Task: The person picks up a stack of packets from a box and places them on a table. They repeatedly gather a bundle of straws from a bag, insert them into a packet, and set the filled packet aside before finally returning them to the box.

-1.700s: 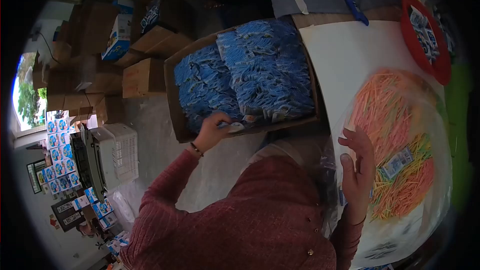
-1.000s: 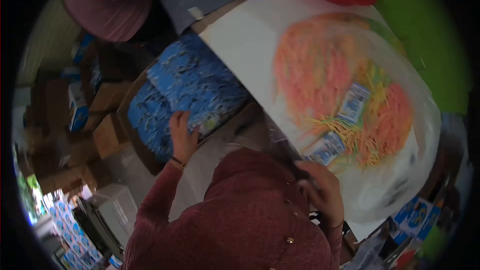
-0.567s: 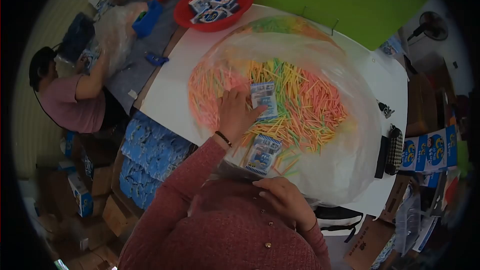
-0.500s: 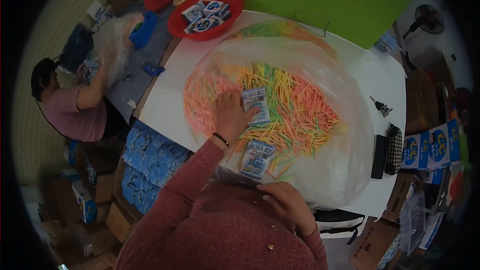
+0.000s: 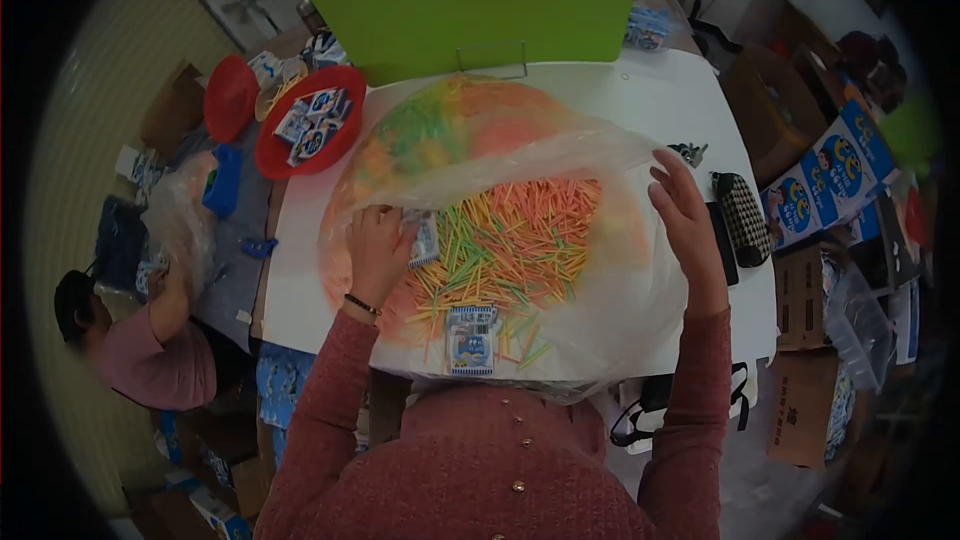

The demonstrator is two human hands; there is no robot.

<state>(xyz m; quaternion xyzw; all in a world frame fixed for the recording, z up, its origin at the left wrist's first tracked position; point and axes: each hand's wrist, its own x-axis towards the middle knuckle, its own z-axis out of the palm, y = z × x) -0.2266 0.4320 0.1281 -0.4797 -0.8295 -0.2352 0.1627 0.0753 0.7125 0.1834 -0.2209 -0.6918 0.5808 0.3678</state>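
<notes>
A large clear plastic bag (image 5: 610,325) lies spread on the white table, full of thin pastel sticks (image 5: 515,240) in pink, yellow, green and orange. My left hand (image 5: 382,252) is at the bag's left side, its curled fingers closed on the plastic near the rim. Right beside it, a small printed packet (image 5: 424,240) rests on the sticks, partly covered by that hand. My right hand (image 5: 692,225) is raised at the bag's right edge with fingers apart, fingertips right at the plastic. A second blue-and-white packet (image 5: 471,340) lies at the near side of the sticks.
A red basin (image 5: 345,150) of packets stands at the back left, below a green panel (image 5: 460,0). Keys (image 5: 690,152), a checked pouch (image 5: 740,220) and a dark phone-like object (image 5: 722,245) lie at the right. Another person (image 5: 165,355) works at the left; cartons (image 5: 800,300) stand at the right.
My right hand has risen from near my body to the bag's right edge. My left hand has shifted from the packet to the plastic. The bag's far rim now covers more sticks; the view has turned.
</notes>
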